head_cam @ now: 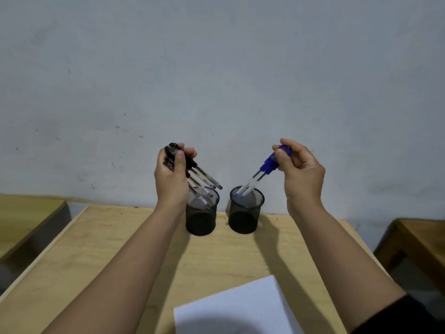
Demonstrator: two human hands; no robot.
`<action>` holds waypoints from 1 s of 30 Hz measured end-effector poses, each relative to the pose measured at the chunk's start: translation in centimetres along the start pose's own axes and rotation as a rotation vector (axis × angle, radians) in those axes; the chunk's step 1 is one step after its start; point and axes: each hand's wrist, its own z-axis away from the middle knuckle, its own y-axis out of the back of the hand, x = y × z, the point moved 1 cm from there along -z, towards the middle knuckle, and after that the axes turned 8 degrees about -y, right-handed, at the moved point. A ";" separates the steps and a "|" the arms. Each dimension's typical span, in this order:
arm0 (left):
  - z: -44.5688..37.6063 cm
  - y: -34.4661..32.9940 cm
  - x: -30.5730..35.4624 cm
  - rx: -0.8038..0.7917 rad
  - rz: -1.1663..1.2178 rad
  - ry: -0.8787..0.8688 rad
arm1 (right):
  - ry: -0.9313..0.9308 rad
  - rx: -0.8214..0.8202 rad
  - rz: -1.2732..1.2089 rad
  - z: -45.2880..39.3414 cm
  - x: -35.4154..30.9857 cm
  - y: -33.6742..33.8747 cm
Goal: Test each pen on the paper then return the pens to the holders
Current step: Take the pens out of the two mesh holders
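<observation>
A second wooden surface [26,213] is seen at the far left, separated from the desk [120,249] by a gap. The desk's left edge runs diagonally from near left to far centre; its far edge lies against the pale wall [216,68].

The left hand [172,179] is held above the left mesh holder [201,216], with its fingers [180,160] curled tightly round a bundle of black-capped pens [202,180]. The bundle's long axis is tilted: caps up and to the left, tips down and to the right, the lowest tips over the holder's open rim. Whether any tip touches the rim cannot be told.

Bare desk is seen between the two holders, which stand near each other but apart, both close to the far edge.

The right mesh holder [246,212] is entered by the tips of a bundle of blue-capped pens [261,173]. That axis is tilted the opposite way: caps up and to the right, tips down and to the left inside the rim. The caps are pinched by the thumb and curled fingers [280,156] of the right hand [302,177].

A white sheet of paper [240,307] lies at the near edge, right of centre, with open desk between it and the holders. Another wooden surface [421,239] is noted at the far right, beyond a gap.
</observation>
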 end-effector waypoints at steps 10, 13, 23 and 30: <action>10.8 3.8 -5.2 0.325 0.116 0.270 | -0.464 0.285 -0.126 8.2 10.4 7.0; 11.9 4.5 -7.1 0.364 0.082 0.398 | -0.552 0.310 -0.111 8.5 12.2 8.1; 10.9 6.9 -9.8 -0.076 -0.713 0.315 | -0.388 0.034 0.695 7.0 14.6 9.5; 10.6 8.6 -8.9 -0.343 -0.913 0.043 | -0.259 -0.088 0.866 7.3 14.4 9.1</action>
